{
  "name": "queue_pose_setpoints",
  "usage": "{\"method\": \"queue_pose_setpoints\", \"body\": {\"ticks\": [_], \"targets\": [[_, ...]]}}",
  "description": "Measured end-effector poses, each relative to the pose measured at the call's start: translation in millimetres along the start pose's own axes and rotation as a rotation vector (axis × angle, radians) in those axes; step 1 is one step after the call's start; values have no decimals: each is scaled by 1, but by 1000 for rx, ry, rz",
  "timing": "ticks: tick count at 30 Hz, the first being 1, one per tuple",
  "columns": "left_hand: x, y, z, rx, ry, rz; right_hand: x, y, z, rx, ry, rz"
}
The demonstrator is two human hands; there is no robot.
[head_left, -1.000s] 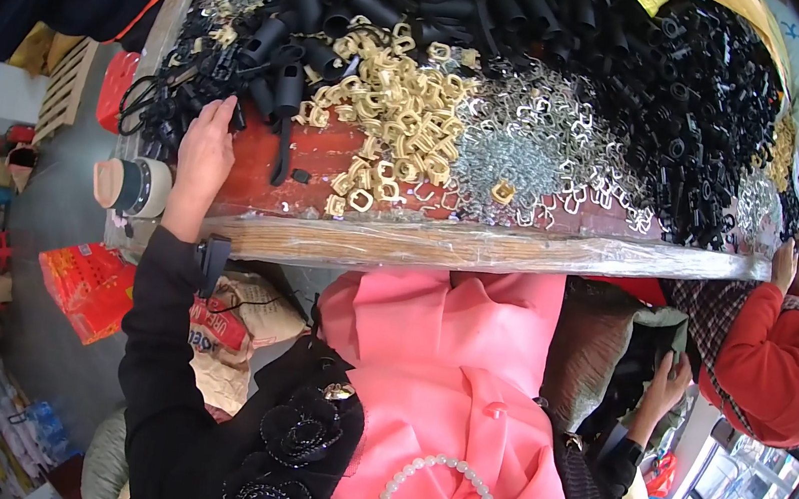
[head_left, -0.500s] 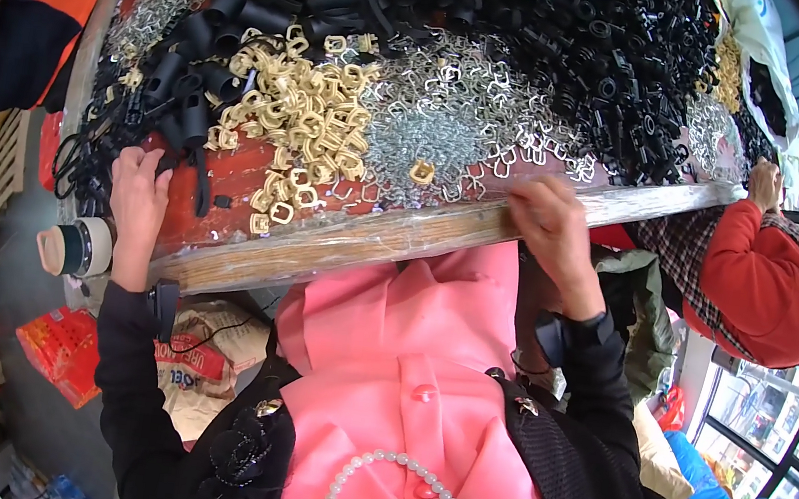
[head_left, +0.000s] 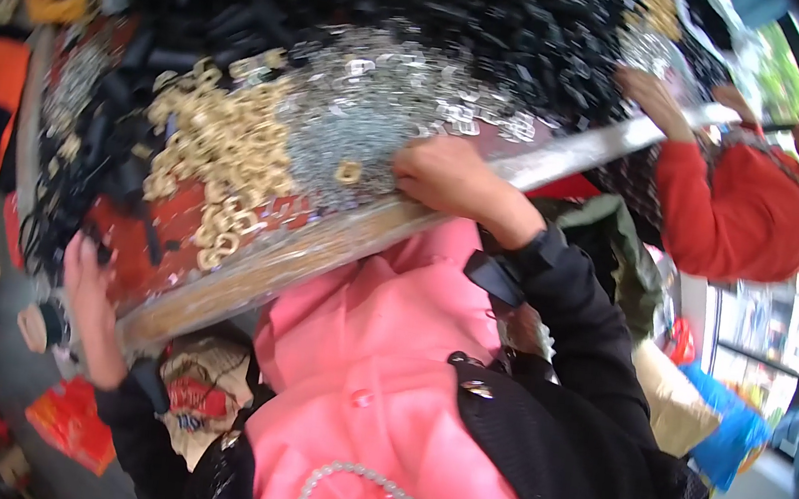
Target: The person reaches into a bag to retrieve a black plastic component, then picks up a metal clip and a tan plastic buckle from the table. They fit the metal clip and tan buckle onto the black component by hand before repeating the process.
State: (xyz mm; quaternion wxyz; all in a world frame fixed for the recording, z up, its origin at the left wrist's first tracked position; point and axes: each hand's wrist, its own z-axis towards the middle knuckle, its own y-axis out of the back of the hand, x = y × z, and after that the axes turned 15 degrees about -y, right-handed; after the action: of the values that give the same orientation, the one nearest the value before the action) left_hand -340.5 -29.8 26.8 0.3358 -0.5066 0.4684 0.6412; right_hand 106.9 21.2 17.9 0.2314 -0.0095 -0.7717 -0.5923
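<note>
Surface: tilted work table (head_left: 245, 275) with a pale wooden front edge, heaped with small hardware, filling 9 to 2 o'clock of the view.
Near: pink garment front with a string of white beads (head_left: 359, 481) at 6 o'clock; black sleeves run out at 5 and 7 o'clock.
Left hand (head_left: 86, 271): at 8 o'clock, on the table's left corner, fingers curled against black plastic pieces (head_left: 73, 197); whether it grips one, cannot tell.
Right hand (head_left: 444, 177): near centre, knuckles up, fingers bent narrow and pressed into the pile of silver metal rings (head_left: 377, 115); what it pinches is hidden.
Gold piece: single gold-coloured metal ring (head_left: 349, 173) just beside the right hand at its 9 o'clock.
Gold heap: pile of gold-coloured metal rings (head_left: 221, 150) at 10 o'clock, between both hands.
Far: mound of black tube-like parts (head_left: 470, 17) at 12 o'clock.
Other person: hand and red sleeve (head_left: 738, 208) at 2 o'clock, on the table's far end.
</note>
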Motion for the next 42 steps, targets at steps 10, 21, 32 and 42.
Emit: {"method": "queue_pose_setpoints", "body": {"ticks": [10, 21, 32, 42], "targets": [[-31, -92, -49, 417, 306, -898, -9, 5, 5, -61, 301, -143], [-74, -195, -65, 557, 114, -417, -6, -18, -1, -358, 127, 59], [-67, -213, -62, 519, 112, -424, -8, -14, 0, -292, 152, 19], [-63, -211, -62, 535, 92, -455, -3, -6, 0, -239, -57, 613]]}}
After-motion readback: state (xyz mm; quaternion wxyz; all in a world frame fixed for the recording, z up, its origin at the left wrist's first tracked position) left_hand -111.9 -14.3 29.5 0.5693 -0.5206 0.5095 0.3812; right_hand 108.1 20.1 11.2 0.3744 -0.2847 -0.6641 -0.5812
